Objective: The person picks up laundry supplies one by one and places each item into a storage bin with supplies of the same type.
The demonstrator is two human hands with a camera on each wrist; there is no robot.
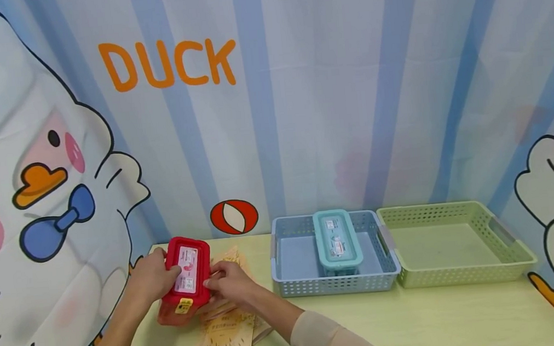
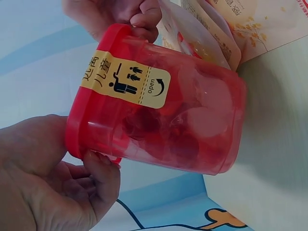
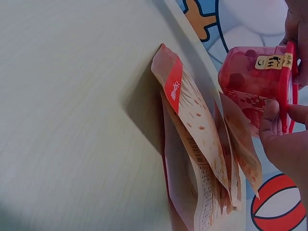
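Between both hands is a see-through red plastic container (image 1: 186, 269) with a red lid, a white label on top and a yellow "open" sticker at its edge. My left hand (image 1: 151, 277) grips the lid's left side, thumb on top. On the opposite side, my right hand (image 1: 234, 283) pinches the lid's edge. Dark reddish pieces show through the container wall (image 2: 185, 120) in the left wrist view; their kind is unclear. Under and beside the right forearm lie several beige pouches (image 1: 227, 336), partly overlapping. The right wrist view shows the pouches (image 3: 197, 130) bunched near the container.
A blue basket (image 1: 292, 290) stands right of the hands, with a teal-lidded box (image 1: 338, 242) tilted inside it. Touching its right side is a green basket (image 1: 464, 276). Both rest on a pale table (image 1: 419, 325) against a striped duck-print cloth (image 1: 301, 110).
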